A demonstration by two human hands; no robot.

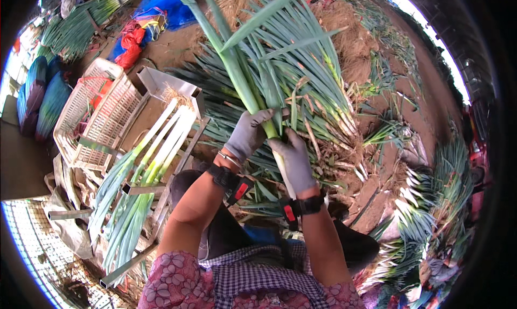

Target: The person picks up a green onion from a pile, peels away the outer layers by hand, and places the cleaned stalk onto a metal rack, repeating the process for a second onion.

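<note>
I see both gloved hands clamped on one leek (257,102) above the heap (318,99): left hand (249,133) gripping higher, right hand (295,161) lower; white crates (97,118) sit left, blue sheet (167,7) beyond.

At the middle of the frame the left hand (249,134) and right hand (295,161) sit side by side, both closed around one leek (242,88) whose leaves run to the upper middle. Behind them, a heap of leeks (312,93) fills the centre and upper right, lying on the ground (172,48). At centre left, trimmed leeks (142,180) lie in a metal rack (161,83). Left of the rack stand plastic crates (102,115). More leek bundles (81,26) lie at upper left, others (431,212) at lower right.
</note>
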